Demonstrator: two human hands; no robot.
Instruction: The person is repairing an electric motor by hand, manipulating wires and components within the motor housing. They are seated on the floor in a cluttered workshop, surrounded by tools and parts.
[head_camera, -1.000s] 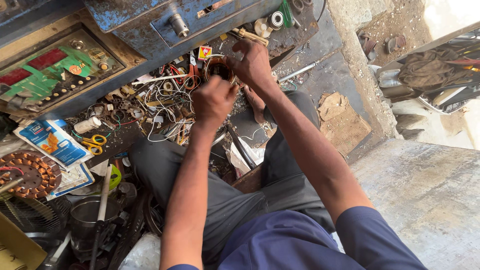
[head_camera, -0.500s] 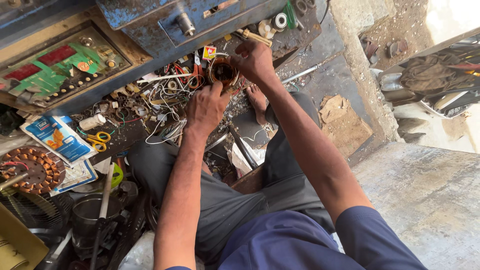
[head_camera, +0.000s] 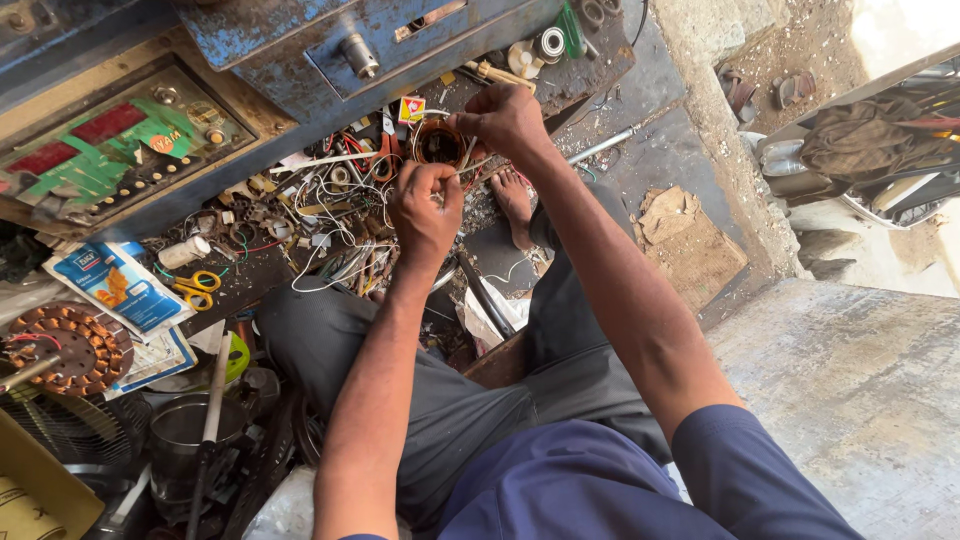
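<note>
Two big things are filling my view: the worn blue metal cabinet (head_camera: 400, 40) across the top and the grey concrete slab (head_camera: 860, 390) lying to my right. Between them I am sitting with my grey-trousered legs (head_camera: 440, 400) folded, and my bare foot (head_camera: 515, 205) is resting on the dark floor near the work. Off to my left, the round copper-wound stator (head_camera: 65, 350) is lying beside the blue printed packet (head_camera: 115, 285), with the yellow-handled scissors (head_camera: 195, 288) just next to it. A tangle of white and red loose wires (head_camera: 330, 215) is spreading across the floor under my hands. My right hand (head_camera: 505, 120) is curling closed around the rim of the small round copper-wire coil (head_camera: 440, 145), holding it up just in front of the cabinet. My left hand (head_camera: 425, 205) is closing into a near fist just below the coil, pinching a thin pale wire strand (head_camera: 470, 170) that is running up to it.
</note>
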